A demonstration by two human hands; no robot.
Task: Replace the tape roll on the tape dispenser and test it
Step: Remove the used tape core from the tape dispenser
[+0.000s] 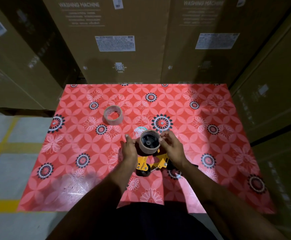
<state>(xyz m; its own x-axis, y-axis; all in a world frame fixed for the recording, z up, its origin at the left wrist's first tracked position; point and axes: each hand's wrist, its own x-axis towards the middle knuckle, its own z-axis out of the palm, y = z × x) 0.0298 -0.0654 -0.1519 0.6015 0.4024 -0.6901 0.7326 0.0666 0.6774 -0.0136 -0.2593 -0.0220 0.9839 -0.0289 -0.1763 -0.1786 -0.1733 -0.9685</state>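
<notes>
Glossy floral tablecloth [210, 144] under yellow dispenser [156, 163], cardboard-cored roll [149, 142].

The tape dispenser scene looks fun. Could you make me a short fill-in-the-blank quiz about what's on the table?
1. The dispenser frame is ___ in colour.
2. The roll on the dispenser sits between the left hand and the ___ hand.
3. A loose tape roll lies on the ___ tablecloth, touched by neither hand.

Answers: yellow; right; red

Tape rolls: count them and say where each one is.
2. One tape roll lies alone on the far left of the table; the other roll sits on the dispenser, between both hands.
</notes>
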